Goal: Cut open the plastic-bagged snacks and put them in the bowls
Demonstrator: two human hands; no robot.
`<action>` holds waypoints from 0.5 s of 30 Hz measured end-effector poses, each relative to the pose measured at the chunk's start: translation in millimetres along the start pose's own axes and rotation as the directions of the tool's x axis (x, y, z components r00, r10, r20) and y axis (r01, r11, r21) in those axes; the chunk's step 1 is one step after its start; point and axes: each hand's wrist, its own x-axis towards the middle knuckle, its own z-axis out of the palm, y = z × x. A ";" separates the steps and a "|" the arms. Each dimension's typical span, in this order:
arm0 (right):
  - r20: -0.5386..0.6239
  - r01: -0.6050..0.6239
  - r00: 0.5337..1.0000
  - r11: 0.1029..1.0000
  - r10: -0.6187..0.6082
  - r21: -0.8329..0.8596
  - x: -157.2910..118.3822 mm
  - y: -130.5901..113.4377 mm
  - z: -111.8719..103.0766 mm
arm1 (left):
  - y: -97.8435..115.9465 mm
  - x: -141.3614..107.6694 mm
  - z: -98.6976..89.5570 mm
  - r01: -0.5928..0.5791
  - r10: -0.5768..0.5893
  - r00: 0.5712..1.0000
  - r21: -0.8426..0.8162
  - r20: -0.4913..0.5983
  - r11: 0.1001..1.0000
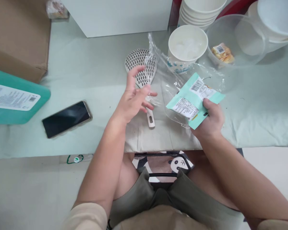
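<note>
My right hand (pixel 210 119) grips a mint-green packet (pixel 193 99) with barcode and printed labels, its thumb on the printed face. Around and under the packet spreads a crinkled clear plastic bag (pixel 169 83), which stretches left to my left hand (pixel 135 99). The left fingers are spread apart, and plastic seems to touch them; whether it clings there I cannot tell. Beneath that hand lies a white slotted skimmer (pixel 137 59) with a honeycomb pattern, its handle toward me. A white paper cup (pixel 188 44) with whitish contents stands just beyond the bag.
Stacked paper cups (pixel 199 14) and a clear plastic bowl (pixel 244 57) with a small snack packet (pixel 222 53) are at the back right. On the left are a phone (pixel 66 118), a teal jug (pixel 16 99) and a cardboard box (pixel 19 38). A white box (pixel 124 16) stands behind.
</note>
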 end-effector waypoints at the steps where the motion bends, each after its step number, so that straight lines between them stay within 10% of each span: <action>1: 0.011 -0.002 1.000 1.000 0.002 -0.024 -1.0 -0.6 0.0 | 2.0 -0.1 0.9 -0.012 0.012 1.000 -0.016 -0.012 1.000; 15: -0.043 -0.006 0.999 1.000 0.006 0.004 11.2 4.6 -2.2 | 5.5 1.6 -28.2 -0.060 0.060 0.997 -0.006 0.042 0.998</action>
